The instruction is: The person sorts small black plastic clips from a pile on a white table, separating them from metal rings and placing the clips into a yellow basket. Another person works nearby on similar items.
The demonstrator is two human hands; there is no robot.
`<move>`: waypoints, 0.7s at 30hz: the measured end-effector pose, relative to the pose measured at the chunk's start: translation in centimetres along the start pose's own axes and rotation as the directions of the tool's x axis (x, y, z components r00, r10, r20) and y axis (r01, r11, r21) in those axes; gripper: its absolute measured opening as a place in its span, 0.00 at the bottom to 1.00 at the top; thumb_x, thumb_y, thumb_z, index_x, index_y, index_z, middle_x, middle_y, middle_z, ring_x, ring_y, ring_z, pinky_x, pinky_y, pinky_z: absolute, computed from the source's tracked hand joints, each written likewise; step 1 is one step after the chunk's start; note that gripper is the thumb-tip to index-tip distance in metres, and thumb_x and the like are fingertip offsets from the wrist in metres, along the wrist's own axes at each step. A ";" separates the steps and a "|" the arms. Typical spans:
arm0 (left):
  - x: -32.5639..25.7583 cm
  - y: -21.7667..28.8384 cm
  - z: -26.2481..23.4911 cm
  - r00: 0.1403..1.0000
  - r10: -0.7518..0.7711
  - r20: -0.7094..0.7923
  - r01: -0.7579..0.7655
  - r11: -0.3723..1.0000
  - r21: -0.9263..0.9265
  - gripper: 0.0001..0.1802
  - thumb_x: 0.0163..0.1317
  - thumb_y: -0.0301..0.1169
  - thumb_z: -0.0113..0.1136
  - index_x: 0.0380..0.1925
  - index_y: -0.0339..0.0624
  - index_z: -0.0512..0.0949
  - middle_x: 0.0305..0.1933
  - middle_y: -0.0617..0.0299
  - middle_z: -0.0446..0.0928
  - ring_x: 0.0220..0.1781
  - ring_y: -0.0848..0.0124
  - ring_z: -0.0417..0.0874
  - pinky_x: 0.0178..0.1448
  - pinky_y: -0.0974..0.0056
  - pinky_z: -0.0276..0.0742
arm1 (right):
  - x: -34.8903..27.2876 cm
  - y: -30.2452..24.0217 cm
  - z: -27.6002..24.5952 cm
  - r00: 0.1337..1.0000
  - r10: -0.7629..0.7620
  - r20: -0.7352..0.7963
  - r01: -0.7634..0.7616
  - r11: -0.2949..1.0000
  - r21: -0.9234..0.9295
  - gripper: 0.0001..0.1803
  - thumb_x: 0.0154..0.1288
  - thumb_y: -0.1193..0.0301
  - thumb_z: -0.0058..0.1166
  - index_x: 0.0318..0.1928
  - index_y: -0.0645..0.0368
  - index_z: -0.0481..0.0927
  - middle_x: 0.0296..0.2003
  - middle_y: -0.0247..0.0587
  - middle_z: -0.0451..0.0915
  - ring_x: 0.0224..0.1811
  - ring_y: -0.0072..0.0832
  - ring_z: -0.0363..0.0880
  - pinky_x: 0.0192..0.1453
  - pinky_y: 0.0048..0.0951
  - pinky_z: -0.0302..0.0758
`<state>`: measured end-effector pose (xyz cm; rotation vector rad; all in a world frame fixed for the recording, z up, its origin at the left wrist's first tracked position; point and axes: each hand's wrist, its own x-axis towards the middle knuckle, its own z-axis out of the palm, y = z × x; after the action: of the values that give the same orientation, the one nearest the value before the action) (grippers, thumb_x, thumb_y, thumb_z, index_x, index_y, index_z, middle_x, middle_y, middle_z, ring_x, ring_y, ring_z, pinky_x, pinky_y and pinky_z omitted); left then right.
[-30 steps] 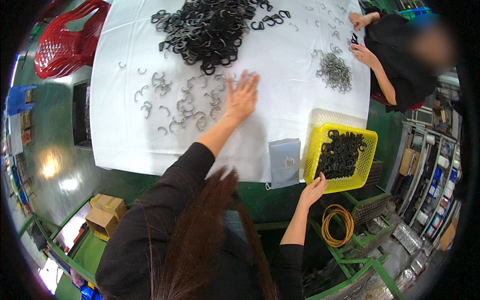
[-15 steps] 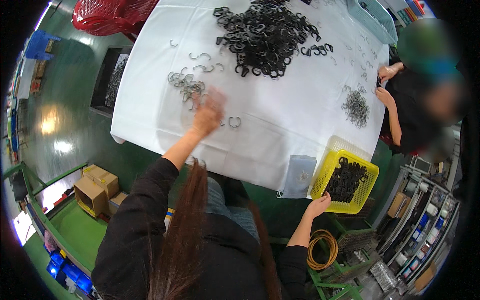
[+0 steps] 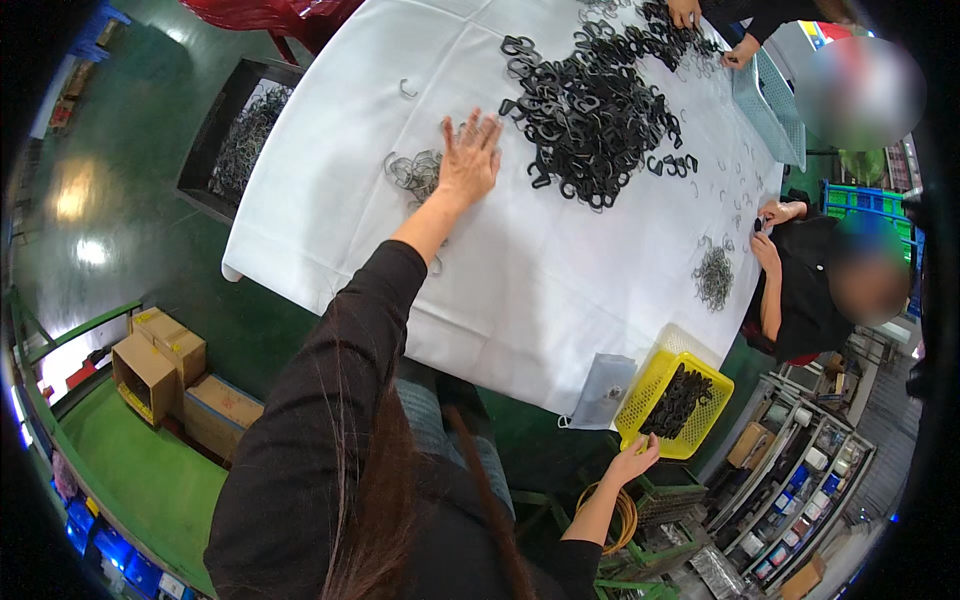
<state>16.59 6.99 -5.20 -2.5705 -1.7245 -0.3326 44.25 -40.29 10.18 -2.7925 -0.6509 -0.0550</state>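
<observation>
Hooks of thin grey wire [image 3: 412, 176] lie in a small heap on the left part of the white table [image 3: 480, 310]. The left hand [image 3: 470, 160] is palm down at the right side of that heap, with its fingers spread apart. I cannot tell if it rests on the cloth or is just above it. One more wire hook lies alone on the far side of the heap.

The right hand [image 3: 634, 460] is at the near edge of the yellow basket [image 3: 712, 422], over on the right. Its fingertips are at the rim, but I cannot tell if they are clamped on it. Black loops [image 3: 678, 402] fill part of the basket. A grey-blue pouch [image 3: 603, 390] lies just left of it.

A big heap of black loops [image 3: 600, 120] sits far from the body, to the right of the left hand. On the right side, a co-worker's hands [image 3: 768, 252] are near another pile of wire hooks [image 3: 713, 278]. A light blue basket [image 3: 788, 135] stands at the far right.
</observation>
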 end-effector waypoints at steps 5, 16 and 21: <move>2.7 -8.5 0.4 0.975 -0.221 -0.002 0.221 0.974 0.041 0.29 0.64 0.42 0.39 0.66 0.50 0.57 0.72 0.67 0.51 0.74 0.63 0.45 0.68 0.32 0.24 | -3.1 -3.0 -0.1 0.995 0.087 0.050 -0.088 0.996 0.012 0.17 0.68 0.69 0.43 0.52 0.65 0.70 0.50 0.52 0.67 0.49 0.44 0.70 0.52 0.40 0.68; -8.9 -14.8 -4.6 0.998 0.010 -0.064 -0.023 0.978 -0.207 0.29 0.62 0.37 0.42 0.65 0.47 0.58 0.71 0.63 0.52 0.75 0.63 0.42 0.63 0.26 0.22 | -10.1 -9.4 1.9 0.986 0.119 0.118 -0.127 0.990 0.062 0.13 0.66 0.70 0.46 0.48 0.64 0.73 0.47 0.47 0.68 0.46 0.40 0.73 0.49 0.37 0.70; -16.0 -2.1 -4.2 0.658 0.742 0.129 -0.665 0.653 -0.362 0.31 0.61 0.43 0.47 0.66 0.61 0.57 0.73 0.70 0.48 0.76 0.69 0.39 0.71 0.40 0.19 | -10.2 -13.3 0.4 0.984 0.034 0.176 -0.049 0.996 0.079 0.12 0.67 0.70 0.45 0.47 0.64 0.73 0.46 0.45 0.68 0.45 0.36 0.72 0.45 0.34 0.72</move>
<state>8.16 -7.33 -4.36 -3.3656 -0.5587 -0.2044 29.25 -33.06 12.14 -2.7494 -0.6196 0.2222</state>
